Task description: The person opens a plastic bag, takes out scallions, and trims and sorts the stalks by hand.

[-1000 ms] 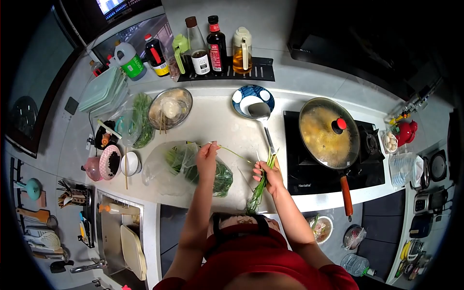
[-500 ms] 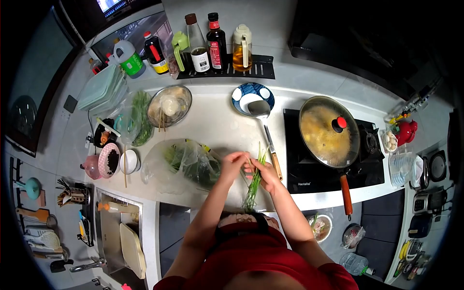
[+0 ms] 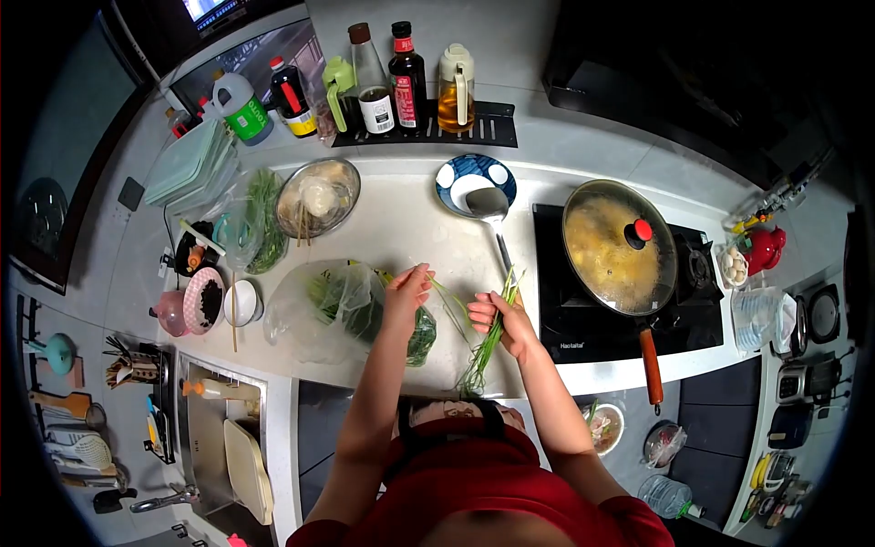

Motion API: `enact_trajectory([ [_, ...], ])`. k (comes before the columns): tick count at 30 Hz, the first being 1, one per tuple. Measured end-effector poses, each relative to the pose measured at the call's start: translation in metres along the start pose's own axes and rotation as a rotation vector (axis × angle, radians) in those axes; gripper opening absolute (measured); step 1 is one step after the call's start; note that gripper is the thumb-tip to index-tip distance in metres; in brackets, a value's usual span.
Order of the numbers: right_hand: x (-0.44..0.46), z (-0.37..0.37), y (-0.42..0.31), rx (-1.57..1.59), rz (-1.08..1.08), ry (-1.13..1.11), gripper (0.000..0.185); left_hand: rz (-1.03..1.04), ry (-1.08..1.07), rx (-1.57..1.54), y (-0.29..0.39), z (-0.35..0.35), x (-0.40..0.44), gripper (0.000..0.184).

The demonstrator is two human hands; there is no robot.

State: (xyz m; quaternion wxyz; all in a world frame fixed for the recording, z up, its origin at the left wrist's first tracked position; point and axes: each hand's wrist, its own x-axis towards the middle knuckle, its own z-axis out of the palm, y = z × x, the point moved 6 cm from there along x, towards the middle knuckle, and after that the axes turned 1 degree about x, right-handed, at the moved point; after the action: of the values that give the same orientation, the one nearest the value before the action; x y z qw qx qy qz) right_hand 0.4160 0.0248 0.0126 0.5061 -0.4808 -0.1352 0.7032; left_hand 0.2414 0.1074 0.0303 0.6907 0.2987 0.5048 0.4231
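Over a pale tabletop (image 3: 401,214), a person's hands have just parted: the left hand (image 3: 407,290), above the right end of a translucent plastic bag of leafy greens (image 3: 296,314), pinches a slender green stalk (image 3: 449,294), while the right hand (image 3: 503,319), to the right of that bag, stays closed around a loose bunch of thin green stalks (image 3: 486,357). Half a second ago the hands met at the bunch, so the stalks seem to be handled a little at a time; farther right of the bag sits a glass-lidded frying pan (image 3: 612,260).
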Motion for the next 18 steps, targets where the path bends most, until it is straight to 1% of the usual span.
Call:
enact_trajectory([
  [2, 0.001, 0.000, 0.001, -0.002, -0.004, -0.007, 0.032, -0.008, 0.015, -0.003, 0.001, -0.002, 0.001, 0.017],
  [5, 0.001, 0.000, 0.002, 0.015, 0.000, -0.016, 0.028, 0.031, 0.057, -0.029, 0.003, -0.004, 0.001, 0.013],
  [8, -0.006, 0.008, -0.002, -0.020, 0.015, -0.079, 0.024, 0.192, -0.070, -0.097, -0.001, -0.001, 0.002, 0.013],
  [11, -0.012, 0.020, -0.003, -0.061, 0.037, -0.170, 0.024, 0.190, -0.166, 0.007, -0.012, 0.015, -0.010, 0.015],
  [14, -0.015, 0.032, -0.004, -0.140, 0.036, -0.253, 0.023, 0.410, -0.184, 0.352, -0.008, 0.038, -0.021, 0.016],
  [15, -0.014, 0.035, -0.002, -0.159, 0.039, -0.296, 0.021, 0.308, -0.207, 0.271, -0.010, 0.045, -0.026, 0.016],
  [18, -0.016, 0.041, 0.002, -0.218, 0.058, -0.349, 0.023, 0.130, -0.289, 0.235, -0.018, 0.049, -0.028, 0.013],
])
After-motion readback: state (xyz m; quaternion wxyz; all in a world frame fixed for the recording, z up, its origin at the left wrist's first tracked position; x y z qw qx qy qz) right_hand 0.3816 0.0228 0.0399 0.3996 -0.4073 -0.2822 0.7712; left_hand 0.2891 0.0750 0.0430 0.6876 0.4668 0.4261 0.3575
